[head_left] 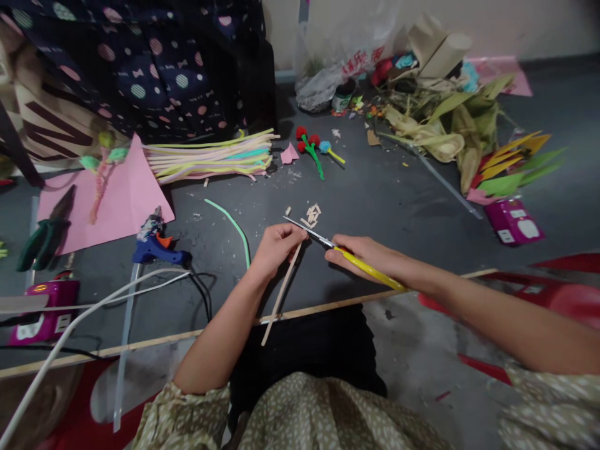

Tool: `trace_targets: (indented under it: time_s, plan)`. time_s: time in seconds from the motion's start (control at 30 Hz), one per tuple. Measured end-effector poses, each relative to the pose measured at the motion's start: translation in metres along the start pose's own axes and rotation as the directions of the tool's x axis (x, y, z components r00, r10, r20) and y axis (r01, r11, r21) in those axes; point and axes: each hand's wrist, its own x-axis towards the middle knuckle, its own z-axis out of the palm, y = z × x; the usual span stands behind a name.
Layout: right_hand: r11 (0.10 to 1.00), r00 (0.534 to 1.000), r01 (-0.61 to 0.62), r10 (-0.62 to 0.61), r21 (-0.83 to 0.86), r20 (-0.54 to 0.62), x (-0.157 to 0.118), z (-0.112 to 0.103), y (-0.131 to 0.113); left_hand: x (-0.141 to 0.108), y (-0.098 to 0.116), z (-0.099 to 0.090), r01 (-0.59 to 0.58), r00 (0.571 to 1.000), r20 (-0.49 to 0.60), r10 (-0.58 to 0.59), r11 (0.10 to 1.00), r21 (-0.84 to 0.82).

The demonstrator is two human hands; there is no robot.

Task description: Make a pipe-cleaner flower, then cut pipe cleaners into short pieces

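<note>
My left hand [280, 245] pinches the upper end of a beige pipe cleaner [282, 292], whose long tail slants down past the table edge. In my right hand [364, 255] is a pair of scissors with yellow handles [372, 270]. Their metal blades reach left across the pipe cleaner's end, by my left fingertips; whether they touch it I cannot tell. Just beyond the blades lies a small heap of short beige cut pieces [312, 215]. A green pipe cleaner [233, 225] lies curved on the table left of my left hand.
A blue glue gun [159, 247] with trailing cables and pliers [47, 234] lie left, near pink paper [103, 212]. Behind are a bundle of pipe cleaners [210, 156] and red pompom stems [309, 147]. Dried husks [440, 137] and a purple box [514, 222] are at right.
</note>
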Motion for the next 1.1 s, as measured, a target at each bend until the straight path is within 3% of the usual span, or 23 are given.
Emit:
trace_targets:
  time_s: [0.37,0.97,1.1]
  plan:
    - [0.994,0.996,0.090,-0.091,0.066,0.005,-0.007,-0.006,0.007,-0.002,-0.002,-0.002,-0.053,0.999,-0.001,0.053,0.990,-0.127]
    - [0.988,0.992,0.108,-0.099,0.112,-0.083,-0.013,-0.001,0.011,-0.001,-0.001,-0.003,-0.130,0.987,-0.130,0.099,0.957,-0.258]
    - [0.989,0.992,0.110,-0.103,0.097,-0.078,-0.011,0.003,0.010,-0.001,0.000,-0.006,-0.130,0.988,-0.115,0.099,0.946,-0.298]
